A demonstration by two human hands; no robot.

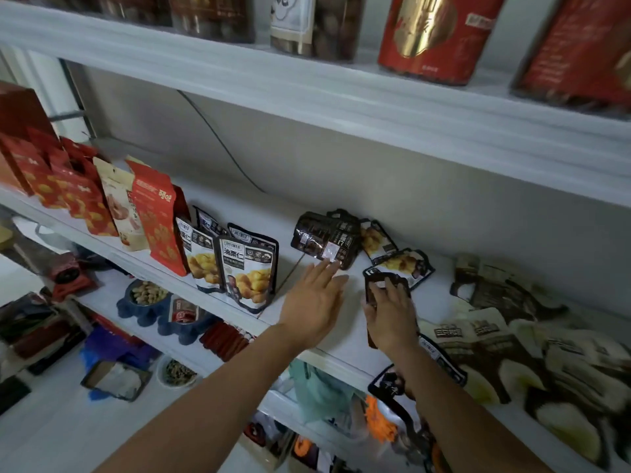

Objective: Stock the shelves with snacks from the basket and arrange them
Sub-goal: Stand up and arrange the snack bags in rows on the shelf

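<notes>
On the white middle shelf (307, 322) several chestnut snack pouches stand upright at the left (247, 274). A pile of dark pouches (327, 238) lies flat further back, with more of them beside it (406, 264). My left hand (314, 302) reaches over the shelf with straight fingers, its fingertips near the front edge of the dark pile. My right hand (391, 314) holds a dark pouch (384, 283) flat near the shelf front, fingers curled over it. The basket is not in view.
Red and cream bags (102, 199) stand at the shelf's left end. Beige and brown pouches (512, 336) lie heaped at the right. Jars and red tins (433, 32) fill the upper shelf. Bowls of nuts (146, 295) and other goods sit on lower shelves.
</notes>
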